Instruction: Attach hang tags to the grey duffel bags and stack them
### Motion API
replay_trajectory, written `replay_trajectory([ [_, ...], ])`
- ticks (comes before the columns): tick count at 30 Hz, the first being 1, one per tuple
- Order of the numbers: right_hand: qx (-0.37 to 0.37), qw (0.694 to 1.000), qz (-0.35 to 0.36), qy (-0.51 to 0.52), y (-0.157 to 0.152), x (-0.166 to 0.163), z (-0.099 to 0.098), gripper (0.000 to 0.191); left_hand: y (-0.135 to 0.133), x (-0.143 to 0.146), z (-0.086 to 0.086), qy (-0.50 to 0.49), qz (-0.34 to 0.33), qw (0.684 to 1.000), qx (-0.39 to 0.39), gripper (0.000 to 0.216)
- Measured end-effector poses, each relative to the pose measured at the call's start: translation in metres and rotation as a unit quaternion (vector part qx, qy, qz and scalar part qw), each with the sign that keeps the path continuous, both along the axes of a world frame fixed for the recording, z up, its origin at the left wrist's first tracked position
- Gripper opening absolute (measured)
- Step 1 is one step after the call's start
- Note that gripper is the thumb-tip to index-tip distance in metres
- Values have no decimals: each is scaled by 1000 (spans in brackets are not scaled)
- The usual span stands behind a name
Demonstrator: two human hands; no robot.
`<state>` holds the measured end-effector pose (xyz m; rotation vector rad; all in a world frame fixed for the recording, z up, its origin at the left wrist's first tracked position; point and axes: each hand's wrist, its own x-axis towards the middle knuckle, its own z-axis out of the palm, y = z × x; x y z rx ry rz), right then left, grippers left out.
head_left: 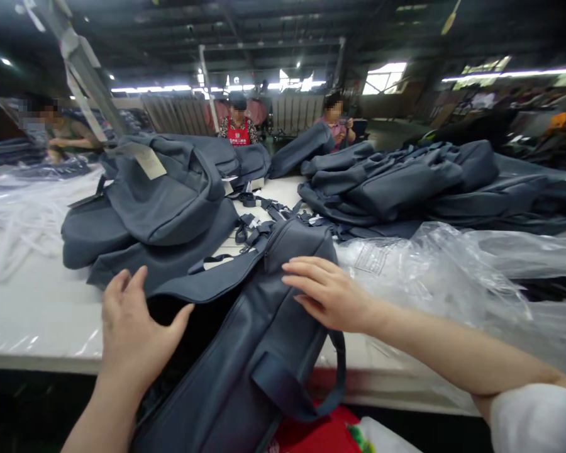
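A dark blue bag [245, 352] with handles lies tilted over the table's front edge, its long zipped opening gaping on the left side. My left hand [136, 327] is at that opening, thumb and fingers spread, holding nothing. Over the upper part of the bag, my right hand [327, 292] rests with its fingers stretched out and slightly bent, not gripping. A loop handle [292, 393] hangs at the bag's near right side. The bag's inside is dark and cannot be made out.
More blue bags [165, 201] are piled at left, with tags. Another heap of bags [391, 182] lies at right, behind clear plastic bags [434, 270]. Straps with buckles [264, 214] lie mid-table. The white table [38, 321] ends in front of me. Several people sit beyond it.
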<state>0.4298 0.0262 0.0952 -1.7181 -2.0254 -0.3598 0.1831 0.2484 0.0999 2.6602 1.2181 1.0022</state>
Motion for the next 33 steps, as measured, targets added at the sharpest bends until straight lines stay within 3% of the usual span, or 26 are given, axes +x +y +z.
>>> replay_trajectory([
  [2,20,998,-59,-23,2,17,7,45,-25,12,20,-22,-122,990,62,58],
  [4,12,996,-78,-47,10,30,13,53,-43,31,34,41,-230,970,62,27],
  [6,7,995,-72,-65,21,40,16,60,-53,55,41,161,-277,946,46,27],
  [9,10,994,-64,-86,37,49,21,60,-58,97,42,285,-241,925,70,33],
  [13,11,992,-61,-113,47,59,29,39,-56,141,39,347,-168,918,94,43],
  [17,14,990,-66,-127,45,65,34,32,-50,165,40,359,-166,918,25,42],
  [21,-1,988,-67,-141,45,68,37,29,-44,168,46,344,-182,918,-78,28],
  [24,4,989,-65,-134,51,70,36,35,-42,162,53,346,-178,919,-59,28],
  [28,-29,990,-52,-128,64,72,30,36,-44,150,62,408,-187,893,-37,41],
  [31,-31,984,-48,-171,67,77,26,31,-38,131,57,431,-190,881,-52,43],
  [33,-13,980,-71,-187,62,83,26,35,-26,107,48,416,-180,889,-65,44],
])
